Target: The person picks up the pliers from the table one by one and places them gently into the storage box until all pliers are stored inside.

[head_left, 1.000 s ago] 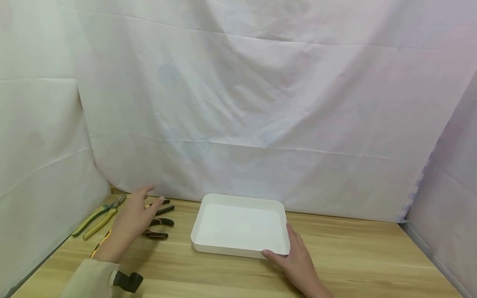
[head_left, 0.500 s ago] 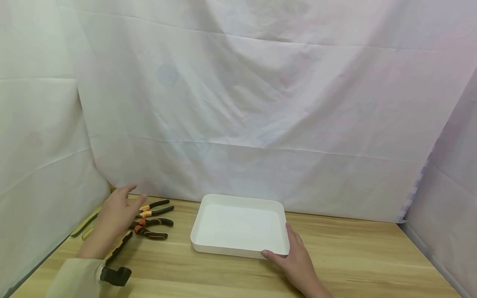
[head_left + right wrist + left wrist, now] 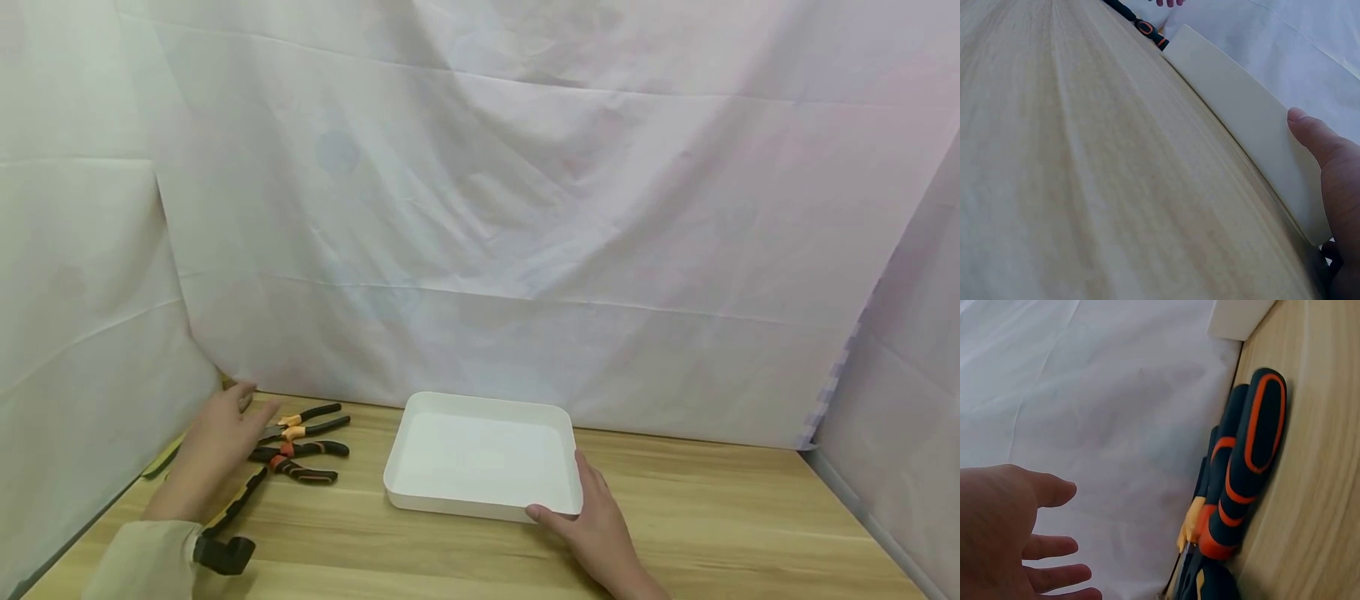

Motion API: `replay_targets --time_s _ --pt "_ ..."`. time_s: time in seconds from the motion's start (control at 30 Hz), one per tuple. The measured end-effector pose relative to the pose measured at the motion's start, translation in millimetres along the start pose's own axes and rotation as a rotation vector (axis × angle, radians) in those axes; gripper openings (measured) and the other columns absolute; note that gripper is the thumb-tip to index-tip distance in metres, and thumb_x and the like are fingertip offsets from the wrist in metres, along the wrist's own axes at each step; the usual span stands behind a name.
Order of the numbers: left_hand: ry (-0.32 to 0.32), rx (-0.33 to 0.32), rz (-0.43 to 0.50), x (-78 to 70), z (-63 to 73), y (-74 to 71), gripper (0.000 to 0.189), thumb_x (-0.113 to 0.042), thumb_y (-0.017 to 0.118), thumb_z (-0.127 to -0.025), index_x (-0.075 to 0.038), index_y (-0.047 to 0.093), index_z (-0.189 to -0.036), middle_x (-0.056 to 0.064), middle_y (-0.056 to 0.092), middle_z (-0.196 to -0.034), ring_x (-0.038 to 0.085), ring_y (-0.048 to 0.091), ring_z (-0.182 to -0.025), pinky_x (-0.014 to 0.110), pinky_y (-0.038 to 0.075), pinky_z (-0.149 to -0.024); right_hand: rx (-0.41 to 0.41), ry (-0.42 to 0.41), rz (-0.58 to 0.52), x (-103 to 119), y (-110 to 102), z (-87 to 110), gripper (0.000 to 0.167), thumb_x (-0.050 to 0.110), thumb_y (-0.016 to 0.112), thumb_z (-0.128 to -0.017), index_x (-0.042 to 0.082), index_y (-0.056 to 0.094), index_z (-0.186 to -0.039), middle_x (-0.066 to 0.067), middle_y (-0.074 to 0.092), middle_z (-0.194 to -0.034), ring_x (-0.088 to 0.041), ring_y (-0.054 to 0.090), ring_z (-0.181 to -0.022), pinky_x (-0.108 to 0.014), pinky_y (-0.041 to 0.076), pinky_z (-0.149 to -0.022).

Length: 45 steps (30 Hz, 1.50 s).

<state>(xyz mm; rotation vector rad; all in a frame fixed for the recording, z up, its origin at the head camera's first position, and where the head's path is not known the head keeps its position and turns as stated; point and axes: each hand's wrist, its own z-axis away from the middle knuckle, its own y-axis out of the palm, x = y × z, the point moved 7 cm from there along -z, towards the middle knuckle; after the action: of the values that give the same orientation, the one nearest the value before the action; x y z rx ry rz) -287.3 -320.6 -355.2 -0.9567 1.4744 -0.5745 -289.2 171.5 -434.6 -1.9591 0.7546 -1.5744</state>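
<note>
Pinching the white tray [image 3: 461, 504] at its four-o'clock corner with the right hand [image 3: 596, 525]; hovering the left hand [image 3: 221, 429] with spread fingers near black-and-red pliers [image 3: 300, 472], at the tray's nine o'clock. Expect a light, stiff, smooth tray, best held by the rim, and heavier pliers, best taken by the handles. Use open counter [image 3: 712, 500] toward three, minding the curtain [image 3: 487, 208] at twelve.

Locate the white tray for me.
In the head view, the white tray sits mid-table, right of the red-and-black pliers, with the right hand gripping its near right corner.
</note>
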Motion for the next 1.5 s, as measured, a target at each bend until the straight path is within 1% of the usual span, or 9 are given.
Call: replay_targets --time_s 0.1,0.27,0.33,0.5,0.67,0.8,1.0,1.27,1.5 --pt "-0.018 0.007 -0.014 4.6 -0.5 1.0 0.087 -0.059 0.037 -0.104 0.016 0.032 -0.149 0.044 0.035 -0.148 0.064 0.038 -0.130 0.073 0.040 -0.098 0.001 0.000 0.003 0 0 0.8 0.117 0.064 0.078 -0.077 0.002 0.024 -0.159 -0.022 0.036 -0.160 -0.044 0.039 -0.146 -0.062 0.038 -0.113" --pt "-0.008 -0.006 -0.031 7.9 -2.0 1.8 0.085 -0.055 0.038 -0.105 0.018 0.033 -0.147 0.046 0.035 -0.146 0.065 0.038 -0.128 0.073 0.040 -0.097 -0.003 0.000 0.007 0 -1 0.5 0.117 0.065 0.078 -0.077 0.003 0.024 -0.160 -0.022 0.036 -0.160 -0.044 0.040 -0.145 -0.062 0.038 -0.113" --pt "-0.014 0.003 -0.028 10.8 -2.1 4.8 0.084 -0.054 0.037 -0.105 0.019 0.032 -0.148 0.046 0.033 -0.147 0.066 0.036 -0.129 0.074 0.039 -0.099 -0.004 -0.001 0.009 0 0 0.4 0.117 0.065 0.078 -0.077 0.003 0.024 -0.160 -0.022 0.037 -0.160 -0.043 0.040 -0.145 -0.061 0.038 -0.113" --pt "-0.058 0.047 -0.018 21.4 -0.4 17.0 0.085 -0.053 0.039 -0.105 0.018 0.027 -0.150 0.047 0.027 -0.149 0.067 0.030 -0.132 0.076 0.035 -0.101 -0.004 -0.002 0.013 0 1 0.0 0.117 0.066 0.077 -0.077 0.003 0.024 -0.160 -0.021 0.037 -0.160 -0.043 0.041 -0.145 -0.061 0.039 -0.113" --pt "-0.076 0.059 -0.036 27.8 -2.9 24.4 0.084 -0.051 0.043 -0.105 0.018 0.028 -0.150 0.047 0.025 -0.150 0.068 0.029 -0.131 0.076 0.034 -0.101 -0.001 0.002 0.018 0 1 -0.2 0.118 0.066 0.077 -0.077 0.003 0.023 -0.160 -0.021 0.037 -0.160 -0.043 0.041 -0.145 -0.061 0.039 -0.113" --pt "-0.070 0.061 -0.070 31.3 -5.9 28.2 0.081 -0.047 0.047 -0.104 0.020 0.031 -0.147 0.049 0.027 -0.147 0.068 0.032 -0.128 0.075 0.036 -0.100 -0.001 0.006 0.020 0 1 -0.5 0.118 0.067 0.077 -0.077 0.003 0.023 -0.160 -0.021 0.037 -0.160 -0.043 0.041 -0.145 -0.061 0.038 -0.113" --pt "-0.024 0.046 -0.107 34.4 -6.4 35.5 0.076 -0.044 0.049 -0.104 0.020 0.036 -0.144 0.046 0.035 -0.145 0.067 0.034 -0.128 0.074 0.037 -0.099 0.000 0.007 0.024 0 1 -0.5 0.118 0.068 0.076 -0.077 0.003 0.023 -0.160 -0.020 0.038 -0.159 -0.042 0.043 -0.144 -0.060 0.039 -0.113" --pt "-0.008 0.021 -0.111 34.2 -5.2 37.3 0.076 -0.045 0.044 -0.105 0.019 0.035 -0.145 0.047 0.036 -0.144 0.067 0.034 -0.127 0.076 0.036 -0.098 0.002 0.010 0.017 1 0 0.3 0.118 0.068 0.076 -0.076 0.004 0.023 -0.160 -0.018 0.038 -0.160 -0.041 0.043 -0.144 -0.060 0.040 -0.113" --pt "-0.048 -0.011 -0.135 36.1 -3.0 35.8 0.077 -0.042 0.047 -0.104 0.022 0.033 -0.144 0.052 0.030 -0.143 0.069 0.028 -0.128 0.077 0.026 -0.105 0.000 0.005 0.024 2 -1 0.8 0.118 0.068 0.076 -0.076 0.003 0.024 -0.160 -0.020 0.039 -0.159 -0.042 0.043 -0.144 -0.061 0.039 -0.112"
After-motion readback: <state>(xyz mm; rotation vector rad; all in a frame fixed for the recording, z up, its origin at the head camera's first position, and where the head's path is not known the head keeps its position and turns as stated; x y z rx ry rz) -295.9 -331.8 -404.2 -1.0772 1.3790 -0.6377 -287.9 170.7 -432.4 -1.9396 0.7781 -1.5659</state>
